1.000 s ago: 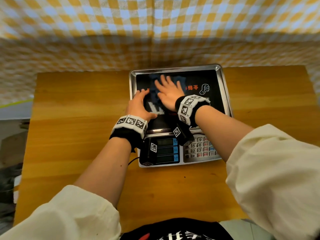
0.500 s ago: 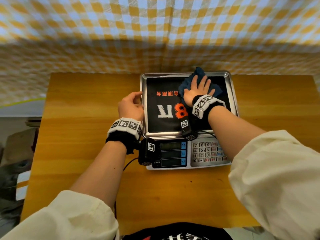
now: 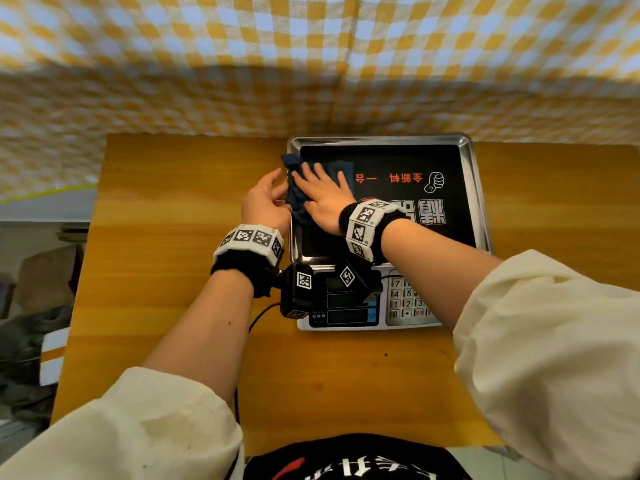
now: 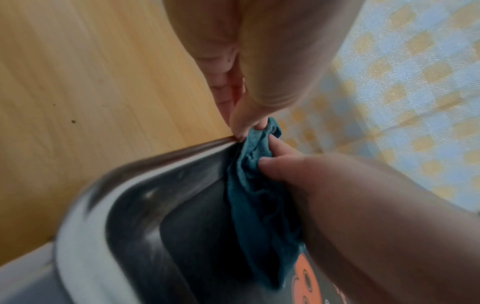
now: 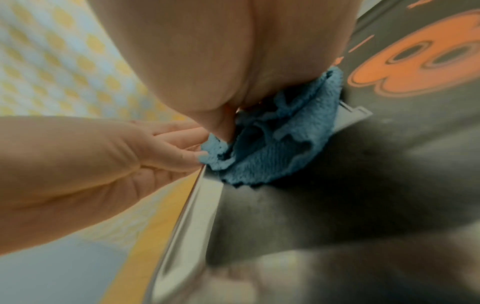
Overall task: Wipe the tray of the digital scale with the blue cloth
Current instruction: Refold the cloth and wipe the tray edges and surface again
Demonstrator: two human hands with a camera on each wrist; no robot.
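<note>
A wooden table (image 3: pixel 173 271), backed by a yellow-and-white checked cloth (image 3: pixel 311 64), carries a digital scale (image 3: pixel 346 320) w/ its display and keypad facing the person. On top sits the steel tray (image 3: pixel 479 188), lined w/ a black printed sheet; it is the surface to be wiped, so both hands work at its left edge. The right hand (image 3: pixel 323 199) lies flat, fingers straight and spread, pressing the blue cloth (image 3: pixel 294 195) onto the tray's left side, probably to keep the whole pad in contact during a stroke. The cloth is bunched vs. the left rim, partly riding over it. The left hand (image 3: pixel 263 202) sits just outside that rim, fingers relaxed and mostly straight, tips touching the cloth's edge, apparently steadying scale and cloth; no clear pinch shows.
</note>
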